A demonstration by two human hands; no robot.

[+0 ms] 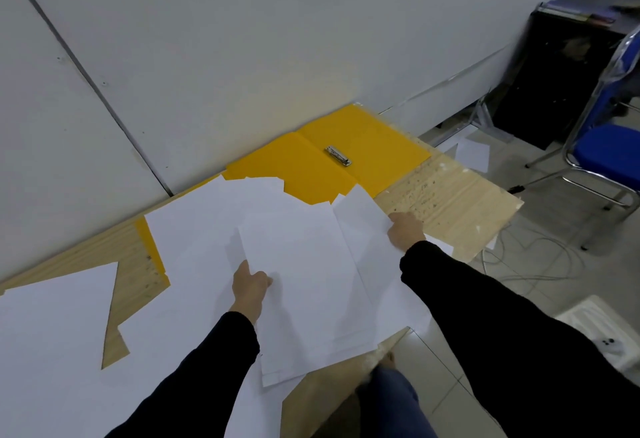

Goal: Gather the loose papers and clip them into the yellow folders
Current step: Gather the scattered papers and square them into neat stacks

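An open yellow folder (363,146) lies flat at the table's far edge against the wall, its metal clip (338,155) showing at the spine. Loose white papers (207,229) spread over the table and cover its near part. My left hand (250,287) pinches the left edge of a stack of sheets (304,292) in the middle. My right hand (406,230) grips the right edge of another sheet (360,215) near the folder. A second yellow folder (152,250) peeks out from under the papers at the left.
The wooden table (450,205) ends at the right, with tiled floor beyond. More sheets (52,333) lie at the near left. A blue chair (609,150), a sheet on the floor (472,155), cables and a dark cabinet (554,73) stand at the right.
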